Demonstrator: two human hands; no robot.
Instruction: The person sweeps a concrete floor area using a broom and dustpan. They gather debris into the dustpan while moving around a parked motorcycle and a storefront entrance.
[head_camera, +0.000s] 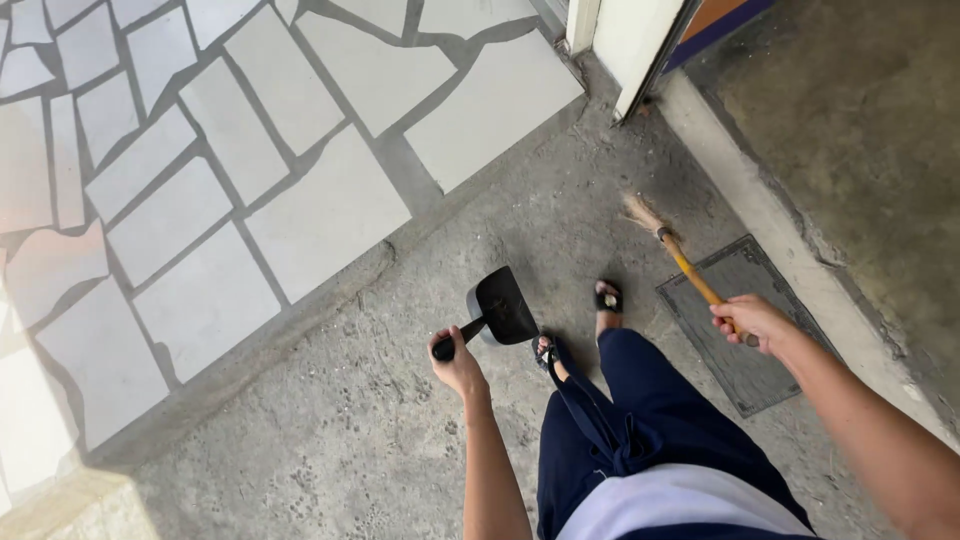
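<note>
Left hand (458, 368) clamped on black dustpan (503, 307) handle, pan held over concrete floor (360, 420). Right hand (752, 322) closed round broom (668, 245) stick; stick end hidden in fist. Bristles near doorway. Sandalled feet partly covered by trousers.

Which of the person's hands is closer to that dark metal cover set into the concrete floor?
The right. The right hand, gripping the broom, hangs directly over the metal cover. The left hand, holding the black dustpan, is off to the cover's left, beyond both feet.
</note>
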